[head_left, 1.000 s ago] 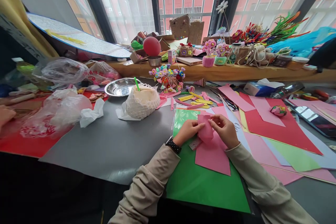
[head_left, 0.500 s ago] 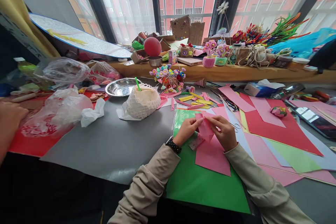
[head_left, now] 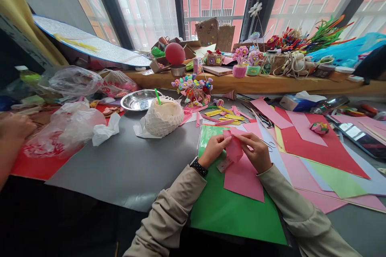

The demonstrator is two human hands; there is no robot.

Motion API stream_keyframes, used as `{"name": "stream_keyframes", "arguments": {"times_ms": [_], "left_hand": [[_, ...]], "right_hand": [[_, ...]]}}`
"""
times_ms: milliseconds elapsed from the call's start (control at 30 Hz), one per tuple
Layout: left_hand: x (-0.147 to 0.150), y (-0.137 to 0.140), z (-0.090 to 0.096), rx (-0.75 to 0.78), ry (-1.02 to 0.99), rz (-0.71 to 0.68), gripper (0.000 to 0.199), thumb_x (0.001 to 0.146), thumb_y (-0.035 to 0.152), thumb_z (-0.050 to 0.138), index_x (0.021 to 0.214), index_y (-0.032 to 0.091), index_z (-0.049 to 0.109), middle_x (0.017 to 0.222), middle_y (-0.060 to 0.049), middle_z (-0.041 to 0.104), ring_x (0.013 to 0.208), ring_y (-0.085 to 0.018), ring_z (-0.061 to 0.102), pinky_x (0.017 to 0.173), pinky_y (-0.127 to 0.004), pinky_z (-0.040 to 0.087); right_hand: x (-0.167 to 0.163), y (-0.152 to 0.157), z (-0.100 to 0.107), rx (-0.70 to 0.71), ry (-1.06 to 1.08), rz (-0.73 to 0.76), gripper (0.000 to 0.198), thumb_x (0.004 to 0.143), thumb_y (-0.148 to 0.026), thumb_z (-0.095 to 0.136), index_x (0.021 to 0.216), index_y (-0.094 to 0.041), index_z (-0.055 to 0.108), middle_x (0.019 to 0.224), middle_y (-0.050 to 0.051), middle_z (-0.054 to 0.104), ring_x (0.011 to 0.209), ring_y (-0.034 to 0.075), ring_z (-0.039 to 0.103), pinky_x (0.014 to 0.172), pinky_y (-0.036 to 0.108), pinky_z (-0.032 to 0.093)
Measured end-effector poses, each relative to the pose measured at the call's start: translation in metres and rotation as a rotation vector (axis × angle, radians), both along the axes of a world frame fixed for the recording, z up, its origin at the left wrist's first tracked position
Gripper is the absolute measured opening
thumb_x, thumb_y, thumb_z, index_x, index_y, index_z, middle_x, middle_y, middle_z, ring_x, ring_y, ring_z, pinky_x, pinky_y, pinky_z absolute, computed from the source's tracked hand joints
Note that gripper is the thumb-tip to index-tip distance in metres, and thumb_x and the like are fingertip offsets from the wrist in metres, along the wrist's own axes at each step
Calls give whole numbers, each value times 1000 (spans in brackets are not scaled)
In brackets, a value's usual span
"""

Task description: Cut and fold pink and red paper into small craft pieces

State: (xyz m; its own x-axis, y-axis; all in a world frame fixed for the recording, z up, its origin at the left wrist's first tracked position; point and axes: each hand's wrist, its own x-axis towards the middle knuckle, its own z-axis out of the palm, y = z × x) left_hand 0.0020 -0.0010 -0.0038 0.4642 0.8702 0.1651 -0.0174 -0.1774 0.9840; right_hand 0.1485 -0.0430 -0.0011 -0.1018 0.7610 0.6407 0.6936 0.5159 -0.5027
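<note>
Between my hands is a small piece of pink paper (head_left: 234, 150), raised above the green sheet (head_left: 238, 221). My left hand (head_left: 214, 148) pinches its left edge between thumb and fingers. At its upper right edge, my right hand (head_left: 257, 150) closes thumb and fingers on the same paper. A larger pink sheet (head_left: 244, 182) lies flat beneath, on the green one. Beside my left hand, a small patterned pale pink piece (head_left: 224, 164) rests on the green sheet. A pair of scissors (head_left: 270, 144) lies just past my right hand, partly covered by it.
Pink and yellow paper strips (head_left: 224, 114) lie beyond my hands. Left of them stand a coconut in white foam netting (head_left: 164, 118) and a metal plate (head_left: 128, 104). Coloured sheets (head_left: 325, 148) and a phone (head_left: 362, 138) are at right. Another person's hand (head_left: 13, 128) is at far left.
The held pink paper has turned slightly in my fingers, and more of its face shows. At far left, the other person's hand has shifted a little to the right.
</note>
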Motion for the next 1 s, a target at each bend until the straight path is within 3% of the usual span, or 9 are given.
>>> {"name": "stream_keyframes", "arguments": {"times_ms": [133, 233, 500, 800, 1000], "left_hand": [[-1, 0, 0, 16, 31, -6, 32, 69, 40, 46, 71, 11, 57, 63, -1, 51, 57, -9, 42, 53, -20, 33], [-1, -1, 1, 6, 41, -27, 32, 68, 40, 48, 73, 11, 59, 63, -1, 52, 57, -10, 43, 53, -20, 33], [0, -3, 3, -9, 24, -41, 32, 69, 40, 46, 70, 10, 56, 60, 0, 48, 54, -8, 40, 50, -19, 31], [0, -6, 11, 13, -19, -33, 34, 69, 43, 44, 56, 12, 47, 53, 3, 39, 50, -6, 35, 48, -18, 30], [-1, -5, 8, 25, -18, -29, 31, 69, 41, 47, 66, 10, 52, 59, 1, 45, 55, -7, 38, 51, -19, 31]], "right_hand": [[-2, 0, 5, -105, 169, 11, 19, 75, -27, 45, 89, -22, 57, 83, 3, 55, 73, 15, 53, 62, 27, 46], [-2, 0, 5, -110, 219, -19, 14, 74, -28, 46, 78, -20, 58, 77, 3, 56, 71, 15, 53, 62, 26, 46], [-4, -4, 4, -6, 152, -113, 24, 74, -23, 47, 97, -23, 53, 82, 2, 59, 68, 14, 56, 65, 28, 45], [1, -2, 0, 77, 3, -21, 28, 77, -18, 41, 101, -27, 54, 88, 4, 56, 82, 16, 52, 71, 29, 44], [1, 0, -2, 131, -4, 15, 31, 76, -15, 43, 102, -28, 54, 85, 3, 55, 80, 15, 51, 69, 29, 44]]}}
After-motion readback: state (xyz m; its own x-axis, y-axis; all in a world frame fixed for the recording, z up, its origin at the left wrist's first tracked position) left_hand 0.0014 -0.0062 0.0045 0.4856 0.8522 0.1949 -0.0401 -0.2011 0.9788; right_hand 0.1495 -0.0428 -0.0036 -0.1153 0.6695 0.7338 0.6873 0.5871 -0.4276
